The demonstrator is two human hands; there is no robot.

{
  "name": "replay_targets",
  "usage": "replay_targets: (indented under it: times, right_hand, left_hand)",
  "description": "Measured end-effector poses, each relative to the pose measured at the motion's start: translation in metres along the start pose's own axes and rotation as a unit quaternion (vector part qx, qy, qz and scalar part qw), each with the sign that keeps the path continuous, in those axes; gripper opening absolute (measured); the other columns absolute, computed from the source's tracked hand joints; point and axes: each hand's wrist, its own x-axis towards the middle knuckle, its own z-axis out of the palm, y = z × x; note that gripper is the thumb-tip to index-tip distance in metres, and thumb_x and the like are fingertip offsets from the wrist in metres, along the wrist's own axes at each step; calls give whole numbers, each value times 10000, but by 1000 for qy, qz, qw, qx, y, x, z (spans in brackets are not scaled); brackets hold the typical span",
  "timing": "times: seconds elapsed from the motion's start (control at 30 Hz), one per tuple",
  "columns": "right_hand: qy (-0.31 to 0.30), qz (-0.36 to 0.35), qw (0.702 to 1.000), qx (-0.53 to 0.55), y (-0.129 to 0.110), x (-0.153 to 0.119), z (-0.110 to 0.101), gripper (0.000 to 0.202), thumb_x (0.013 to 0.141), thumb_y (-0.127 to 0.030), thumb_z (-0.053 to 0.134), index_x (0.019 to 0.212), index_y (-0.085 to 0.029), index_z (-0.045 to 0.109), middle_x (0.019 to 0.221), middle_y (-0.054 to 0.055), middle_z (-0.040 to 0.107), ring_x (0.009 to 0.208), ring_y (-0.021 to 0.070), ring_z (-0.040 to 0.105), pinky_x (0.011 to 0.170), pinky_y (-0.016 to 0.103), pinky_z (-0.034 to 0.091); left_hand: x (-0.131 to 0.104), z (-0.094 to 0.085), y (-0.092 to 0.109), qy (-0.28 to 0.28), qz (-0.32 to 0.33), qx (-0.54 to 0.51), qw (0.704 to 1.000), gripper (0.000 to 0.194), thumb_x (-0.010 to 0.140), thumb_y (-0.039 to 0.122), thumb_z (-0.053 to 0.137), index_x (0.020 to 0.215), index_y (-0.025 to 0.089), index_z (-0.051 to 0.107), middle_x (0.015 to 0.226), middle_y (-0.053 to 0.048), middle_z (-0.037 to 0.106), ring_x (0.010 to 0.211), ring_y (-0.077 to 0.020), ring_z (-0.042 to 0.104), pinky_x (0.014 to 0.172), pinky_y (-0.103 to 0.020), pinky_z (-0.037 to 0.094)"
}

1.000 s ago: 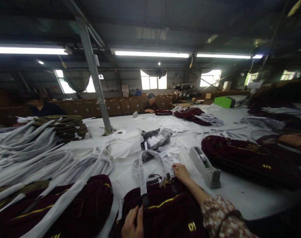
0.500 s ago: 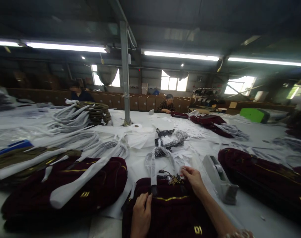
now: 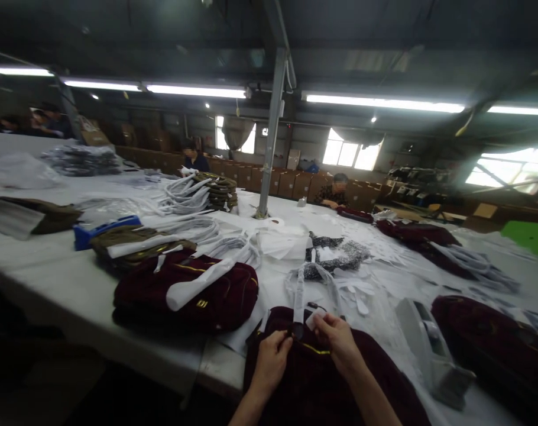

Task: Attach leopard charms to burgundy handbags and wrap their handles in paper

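Note:
A dark maroon bag (image 3: 357, 378) lies in front of me, its handle (image 3: 298, 296) wrapped in white and standing up from the top edge. My left hand (image 3: 271, 358) is closed in a pinch at the handle's base, beside the yellow zipper line. What its fingertips grip is too small to make out. My right hand (image 3: 337, 343) pinches a small white piece of paper (image 3: 316, 319) just right of the handle's base. That hand partly covers the dark tag and cord behind it.
A grey tape dispenser (image 3: 435, 355) stands to the right, near another maroon bag (image 3: 495, 337). More maroon bags (image 3: 193, 296) and a stack of olive bags (image 3: 216, 192) lie left. Black-and-white material (image 3: 340, 254) and paper scraps lie beyond. A post (image 3: 272, 136) rises from the table; people sit farther off.
The view has swung left. My right hand has come in from the bag's charm toward the handle's base, the white piece now plainly showing. My left hand stays by the handle, fingers pinched.

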Motion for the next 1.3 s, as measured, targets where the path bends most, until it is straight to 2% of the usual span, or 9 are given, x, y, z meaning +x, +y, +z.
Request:
replay_targets:
  times: [0.1,0.33,0.57,0.73,0.83,1.07,1.3]
  right_hand:
    - [17,11,1000,-7,9,2,8,315,555,-381,782,651,-145,599,463,-43,549,356,62,443,361,172,324]
    - [40,-46,998,-14,19,9,24,366,516,-402,786,717,-141,626,602,9,665,506,148,593,507,245,473]
    - [8,-77,995,-64,16,7,30,369,574,-432,754,760,-138,631,633,30,680,544,165,614,514,247,481]
    - [-17,-87,990,-112,15,10,30,418,566,-481,740,777,-130,654,671,57,690,579,184,624,525,257,483]
    - [-52,-114,979,-162,16,11,29,388,624,-484,699,786,-133,663,687,60,686,631,197,628,581,271,488]
    - [-102,-182,929,-307,14,5,29,251,770,-376,567,844,-154,656,762,40,674,720,206,609,671,286,469]
    - [-132,-191,908,-349,13,-9,35,187,772,-255,531,904,-175,638,844,31,674,818,223,609,764,294,446]
  left_hand:
    - [-3,2,1,26,0,-11,1000,261,819,287,468,884,179,696,788,-33,683,765,-177,615,712,-246,456]
    - [-4,3,-1,37,10,-8,999,237,807,273,485,834,184,704,758,-30,677,732,-170,614,678,-244,440]
    - [-5,3,-1,42,14,11,999,233,799,247,470,779,181,692,760,-33,680,730,-172,613,676,-252,429]
    - [-5,3,-1,46,16,14,999,225,786,238,474,753,177,688,736,-36,674,723,-175,607,668,-257,424]
    - [-4,3,-1,45,15,16,999,227,785,236,470,742,176,685,727,-39,673,713,-174,607,652,-254,423]
    - [-3,4,-5,38,12,18,999,243,795,240,454,744,181,684,722,-38,662,713,-169,597,655,-249,413]
    - [-3,4,-6,39,0,12,999,268,810,255,431,708,166,662,706,-41,656,694,-171,597,643,-257,407]
